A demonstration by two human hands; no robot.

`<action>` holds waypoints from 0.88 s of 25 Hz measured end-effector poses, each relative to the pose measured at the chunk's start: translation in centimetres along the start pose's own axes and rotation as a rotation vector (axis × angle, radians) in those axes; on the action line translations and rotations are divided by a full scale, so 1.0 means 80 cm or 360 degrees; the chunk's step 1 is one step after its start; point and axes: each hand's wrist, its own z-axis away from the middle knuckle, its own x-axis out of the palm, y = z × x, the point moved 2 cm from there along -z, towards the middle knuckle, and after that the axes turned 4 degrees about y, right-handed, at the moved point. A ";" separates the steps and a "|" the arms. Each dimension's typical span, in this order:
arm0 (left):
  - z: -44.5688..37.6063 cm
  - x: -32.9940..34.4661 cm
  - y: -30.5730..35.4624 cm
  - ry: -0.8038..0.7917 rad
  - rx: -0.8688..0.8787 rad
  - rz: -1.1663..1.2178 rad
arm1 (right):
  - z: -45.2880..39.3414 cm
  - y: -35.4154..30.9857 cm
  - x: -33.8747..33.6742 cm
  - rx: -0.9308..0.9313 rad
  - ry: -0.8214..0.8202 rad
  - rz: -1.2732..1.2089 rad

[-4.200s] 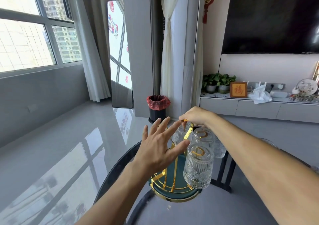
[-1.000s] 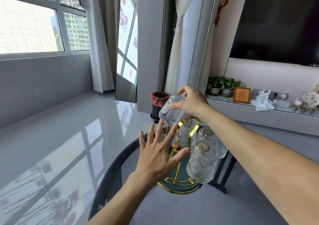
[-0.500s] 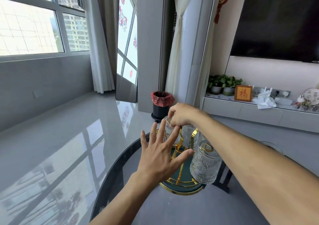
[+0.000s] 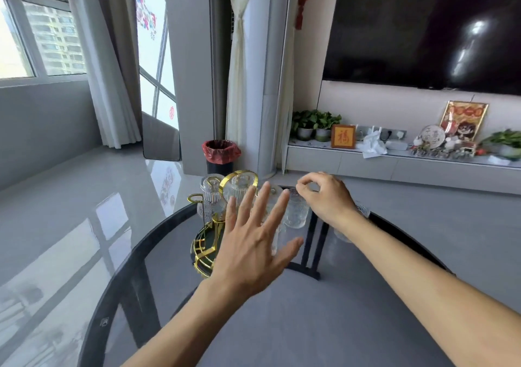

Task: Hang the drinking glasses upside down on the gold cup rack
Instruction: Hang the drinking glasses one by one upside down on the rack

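Observation:
The gold cup rack stands on a green, gold-rimmed base at the far side of the round glass table. Several ribbed drinking glasses hang upside down on it, one at the back left and one at the right. A gold hook at the left is bare. My left hand hovers open with spread fingers in front of the rack and hides its middle. My right hand is right of the rack, thumb and forefinger pinched with nothing between them, just above the right glass. Another glass shows behind my right wrist.
The table's dark rim curves around at the left. Beyond it on the floor stands a black bin with a red liner. A long low shelf with plants and ornaments runs along the wall under a television.
My right hand has let go of the glass it set on the rack's back left hook and moved right. The view has tilted and shifted. My left hand stays open in front.

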 end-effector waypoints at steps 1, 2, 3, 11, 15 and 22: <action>0.000 0.010 0.021 -0.0017 0.0059 0.0010 | 0.008 0.028 -0.013 0.0070 0.0015 0.0015; 0.002 0.022 0.039 -0.0050 0.0101 0.0018 | 0.014 0.054 -0.023 0.0155 0.0027 0.0013; 0.005 0.037 0.054 -0.0095 0.0124 0.0026 | 0.020 0.079 -0.031 0.0259 0.0050 -0.0008; 0.042 0.201 0.074 -0.0780 -0.0209 -0.0118 | 0.073 0.235 -0.018 0.0770 0.0107 -0.0208; 0.056 0.241 0.057 -0.0944 -0.0278 -0.0127 | 0.067 0.268 0.017 0.0894 0.0182 -0.0399; 0.058 0.242 0.058 -0.0918 -0.0284 -0.0141 | 0.014 0.280 0.069 0.0915 0.0497 -0.0570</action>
